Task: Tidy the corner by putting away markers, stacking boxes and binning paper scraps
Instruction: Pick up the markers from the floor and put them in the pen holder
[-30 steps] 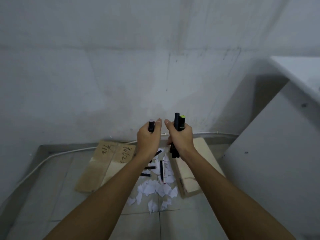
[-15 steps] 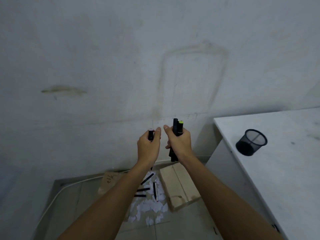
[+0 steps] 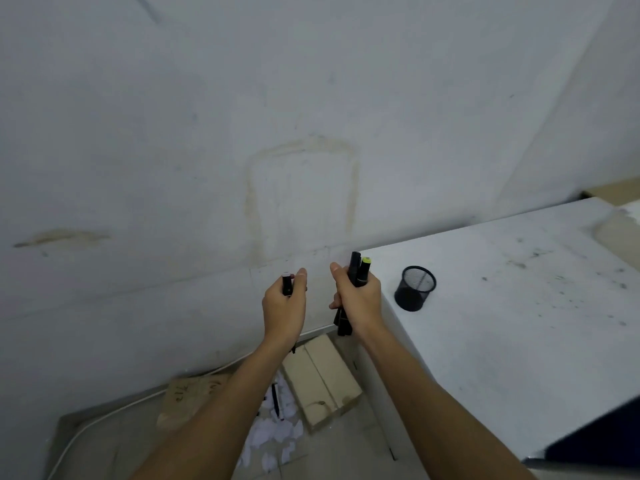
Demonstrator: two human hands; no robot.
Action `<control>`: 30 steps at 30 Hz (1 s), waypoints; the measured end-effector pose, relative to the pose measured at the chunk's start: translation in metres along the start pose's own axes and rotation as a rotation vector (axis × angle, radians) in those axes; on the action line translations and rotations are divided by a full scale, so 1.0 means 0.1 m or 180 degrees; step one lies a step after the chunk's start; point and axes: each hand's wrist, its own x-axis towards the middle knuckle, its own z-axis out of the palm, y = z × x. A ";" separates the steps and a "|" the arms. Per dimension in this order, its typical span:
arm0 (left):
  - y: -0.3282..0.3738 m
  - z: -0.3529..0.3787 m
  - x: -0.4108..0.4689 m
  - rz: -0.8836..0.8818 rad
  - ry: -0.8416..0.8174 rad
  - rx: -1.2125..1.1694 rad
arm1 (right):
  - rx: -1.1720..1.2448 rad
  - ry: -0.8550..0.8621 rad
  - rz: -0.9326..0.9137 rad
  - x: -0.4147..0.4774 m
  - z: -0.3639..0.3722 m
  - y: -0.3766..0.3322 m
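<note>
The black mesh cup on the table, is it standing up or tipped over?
Standing up. The mesh cup rests on its base on the table, its open rim facing up.

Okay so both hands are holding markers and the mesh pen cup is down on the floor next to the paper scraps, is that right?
Not quite. The head view shows the pen cup standing on the white table, not the floor. The left hand and right hand do hold markers.

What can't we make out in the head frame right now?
- Marker count in the right hand: barrels overlap, fist covers their middles.
- Left hand's marker: only the top shows.
- Floor markers and paper scraps: partly behind the left forearm.
- Mesh pen cup contents: inside too dark.
- Writing on flattened cardboard: too small.
</note>
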 end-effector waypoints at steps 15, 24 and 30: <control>-0.12 1.38 0.03 -0.0179 -0.0466 0.0028 | -0.0133 0.0588 0.0027 0.73 -1.35 -0.09; -0.21 2.16 0.45 -0.0406 -0.0548 -0.0315 | 0.0171 0.1106 0.0256 1.50 -1.64 0.05; -0.21 2.52 0.68 -0.0250 -0.0807 -0.0427 | 0.0156 0.1235 0.0235 1.91 -1.71 0.18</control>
